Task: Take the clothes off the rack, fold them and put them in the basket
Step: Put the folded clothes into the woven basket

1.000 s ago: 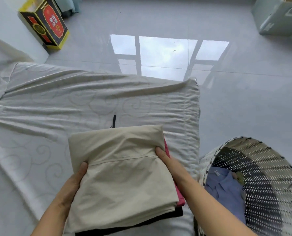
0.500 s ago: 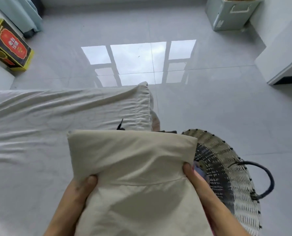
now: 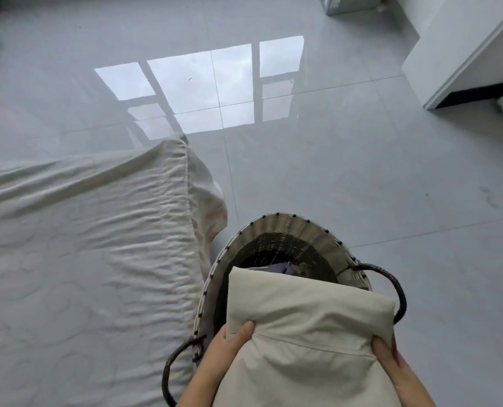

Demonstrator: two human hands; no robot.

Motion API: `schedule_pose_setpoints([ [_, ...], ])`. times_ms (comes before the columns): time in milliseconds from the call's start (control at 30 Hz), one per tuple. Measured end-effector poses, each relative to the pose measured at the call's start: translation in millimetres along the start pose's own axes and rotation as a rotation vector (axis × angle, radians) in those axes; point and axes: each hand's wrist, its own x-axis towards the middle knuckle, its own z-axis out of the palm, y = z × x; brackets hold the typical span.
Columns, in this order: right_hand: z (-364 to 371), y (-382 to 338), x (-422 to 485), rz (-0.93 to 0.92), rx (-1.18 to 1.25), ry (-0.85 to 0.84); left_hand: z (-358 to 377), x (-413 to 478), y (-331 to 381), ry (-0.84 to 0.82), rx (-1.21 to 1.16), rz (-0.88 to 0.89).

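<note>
Since the earlier frame, I carry the folded clothes [image 3: 306,333] off the sheet [image 3: 83,245] to above the basket [image 3: 291,230]. Left hand [image 3: 226,348] and right hand [image 3: 388,356] pinch opposite edges. Risk: the stack snags the rim and unfolds.

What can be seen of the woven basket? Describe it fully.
The woven basket stands upright on the grey tiled floor, against the edge of the white sheet. Its wall looks like pale wicker with dark stitches along the rim and a dark band inside. Two dark loop handles stick out at opposite sides. Bluish cloth lies deep inside. A folded beige garment, held by the left hand and right hand, covers its near half.
</note>
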Motion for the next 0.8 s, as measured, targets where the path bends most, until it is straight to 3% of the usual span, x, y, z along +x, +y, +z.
schedule_pose_setpoints([
  [100, 23, -2, 12, 0.005, 0.059, -0.079, -14, 22, -21, 0.063, 0.009, -0.087],
  [233, 38, 40, 67, 0.316, 0.286, -0.202, -23, 57, -41, 0.043, -0.155, -0.191],
  [300, 40, 65, 98, 0.349, 0.288, -0.201, -18, 78, -50, 0.076, -0.188, -0.216],
  [467, 53, 85, 145, 0.201, 0.117, -0.151, -12, 135, -77, 0.225, -0.15, -0.225],
  [700, 67, 96, 195, 0.082, -0.092, -0.062, -10, 177, -114, 0.292, -0.063, -0.073],
  [800, 67, 90, 196, 0.072, -0.115, -0.051, 4, 166, -112, 0.46, 0.202, 0.051],
])
